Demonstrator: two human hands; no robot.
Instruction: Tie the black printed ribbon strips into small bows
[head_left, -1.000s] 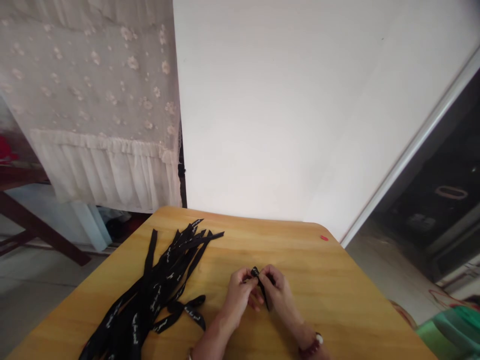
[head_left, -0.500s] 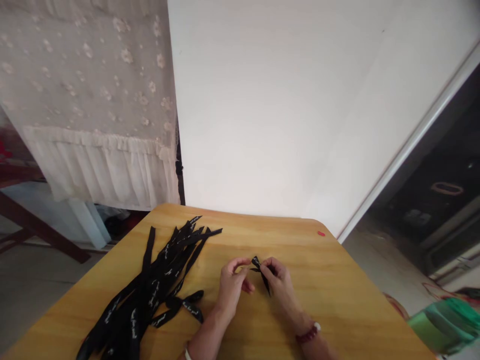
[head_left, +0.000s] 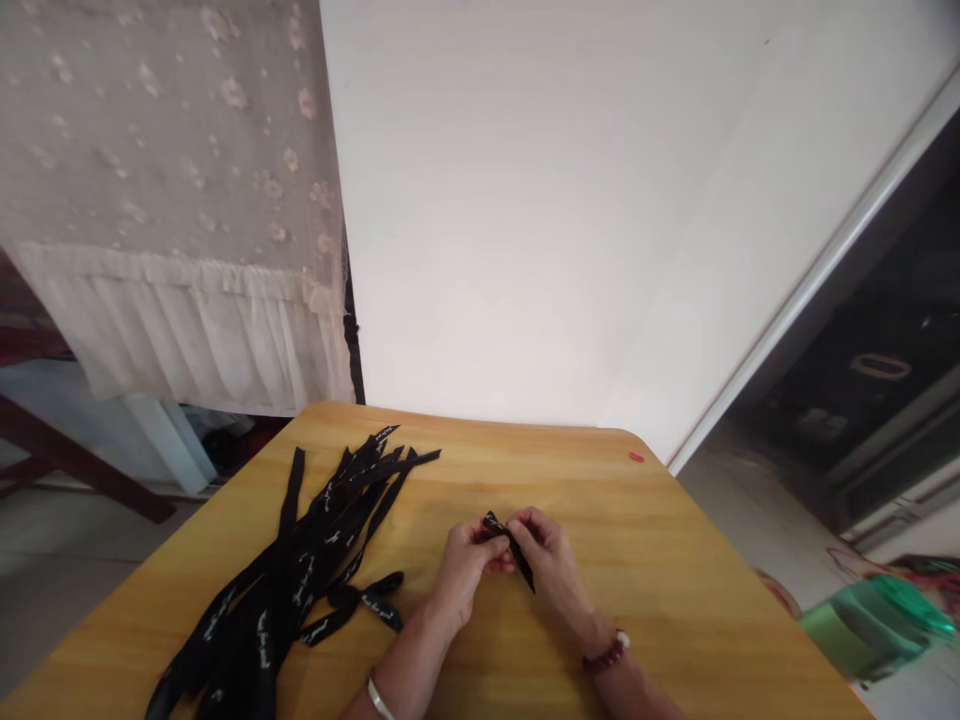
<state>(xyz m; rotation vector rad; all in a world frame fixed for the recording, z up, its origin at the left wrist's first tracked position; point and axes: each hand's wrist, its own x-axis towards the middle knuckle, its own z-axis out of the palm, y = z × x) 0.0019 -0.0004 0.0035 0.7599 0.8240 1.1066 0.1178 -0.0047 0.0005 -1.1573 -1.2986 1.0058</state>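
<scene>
Two-handed fingertip work over the wooden table (head_left: 600,630), with a short black ribbon (head_left: 522,566) held between left hand (head_left: 474,560) and right hand (head_left: 545,556), to the right of the ribbon pile (head_left: 304,570). At left, thumb and forefinger pinched together on the ribbon near its printed upper end; at right, thumb and forefinger brought together on it too, with the exact contact partly hidden. Below the right fingertips, a dark pointed tail slanting down; impossible to tell whether touching the wood.

Judging by the pose, midway through shaping or folding the ribbon; too small to make out the fold itself. Probably calls next for a firm pinch on one side and a careful pull or tuck on the other, without letting the fold slip.

Compared with half a second ago, now gripped from both sides rather than mainly by the right hand, and a little farther left. No longer spread beside it, the left thumb and forefinger. Unchanged: the pile, and beside it the looped ribbon (head_left: 382,608).
</scene>
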